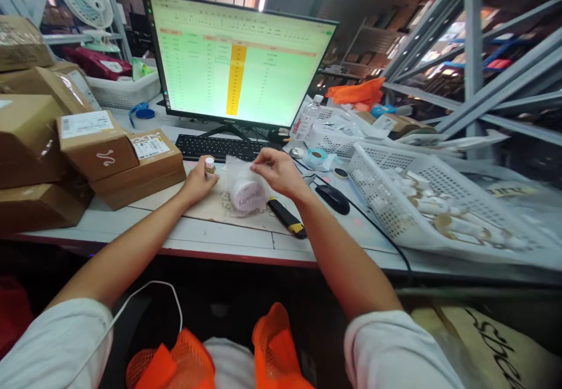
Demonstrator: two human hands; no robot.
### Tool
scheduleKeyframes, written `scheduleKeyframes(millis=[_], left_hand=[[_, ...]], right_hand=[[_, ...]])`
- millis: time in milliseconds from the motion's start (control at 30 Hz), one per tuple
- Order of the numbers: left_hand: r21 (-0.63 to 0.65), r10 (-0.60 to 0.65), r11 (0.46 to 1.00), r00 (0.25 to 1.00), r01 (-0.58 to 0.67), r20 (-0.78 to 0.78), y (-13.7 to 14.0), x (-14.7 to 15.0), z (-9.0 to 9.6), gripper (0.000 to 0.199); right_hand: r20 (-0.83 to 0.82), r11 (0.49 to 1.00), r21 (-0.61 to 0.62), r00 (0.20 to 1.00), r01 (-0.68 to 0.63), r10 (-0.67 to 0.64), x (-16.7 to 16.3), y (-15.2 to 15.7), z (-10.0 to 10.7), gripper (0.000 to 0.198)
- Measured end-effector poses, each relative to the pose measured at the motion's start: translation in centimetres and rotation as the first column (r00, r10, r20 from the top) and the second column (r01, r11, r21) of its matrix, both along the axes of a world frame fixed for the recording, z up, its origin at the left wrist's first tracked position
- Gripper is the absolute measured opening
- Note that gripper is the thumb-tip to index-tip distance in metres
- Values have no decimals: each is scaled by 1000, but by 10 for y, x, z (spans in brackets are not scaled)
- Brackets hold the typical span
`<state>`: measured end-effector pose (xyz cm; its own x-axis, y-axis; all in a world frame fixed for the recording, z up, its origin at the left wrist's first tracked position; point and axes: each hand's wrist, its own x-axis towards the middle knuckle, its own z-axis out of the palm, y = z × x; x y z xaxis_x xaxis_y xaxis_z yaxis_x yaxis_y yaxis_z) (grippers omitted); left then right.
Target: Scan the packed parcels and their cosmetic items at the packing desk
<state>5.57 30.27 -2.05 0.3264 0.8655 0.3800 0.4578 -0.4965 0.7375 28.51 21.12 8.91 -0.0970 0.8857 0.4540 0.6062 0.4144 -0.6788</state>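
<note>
My left hand [198,184] is closed around a small bottle with a white cap [209,162], held just above the desk beside the cardboard boxes. Between my hands is a clear plastic bag [248,187] with a round, pale item inside that bears purple print. The fingers of my right hand [278,169] pinch the upper right edge of this bag. Under it lies a flat beige sheet of cardboard [211,205]. A black and yellow utility knife [287,218] rests just right of the bag, below my right wrist.
Cardboard boxes [136,169] are stacked on the left. Behind my hands stand a keyboard [215,145] and a monitor [239,61]. To the right are a black mouse [332,199] with its cable, a plastic bottle [307,119], tape rolls and a white basket [373,187] of small wrapped items.
</note>
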Motion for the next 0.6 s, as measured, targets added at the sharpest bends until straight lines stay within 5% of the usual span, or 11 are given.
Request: scheduleKeyframes(millis=[67,133,233,333,433,533,567,600], left_hand=[[111,32,993,999,-34,23,-1,1,-1,66],[280,66,956,994,-87,83,-5,3,1,71],[512,53,852,991,-111,126,-20,7,10,63],[615,-84,785,996,71,-8,-40,14,17,58],[529,-216,797,955,292,-201,-52,24,13,61],[365,-270,850,908,381,-320,-52,34,3,68],[317,-271,868,900,382,-341,-49,37,0,72],[273,-267,887,896,373,-356,-47,40,-1,76]], right_hand=[[-148,964,165,972,206,-182,-4,5,6,18],[-280,872,290,907,394,-316,-5,9,16,23],[-273,790,398,883,465,-382,10,-2,45,32],[-176,693,515,854,504,-490,50,-52,85,37],[-81,493,591,655,639,-752,105,-142,110,43],[-193,145,622,329,770,-924,144,-240,100,57],[-191,193,565,354,802,-916,149,-267,91,58],[-78,351,477,436,806,-896,151,-291,80,55]])
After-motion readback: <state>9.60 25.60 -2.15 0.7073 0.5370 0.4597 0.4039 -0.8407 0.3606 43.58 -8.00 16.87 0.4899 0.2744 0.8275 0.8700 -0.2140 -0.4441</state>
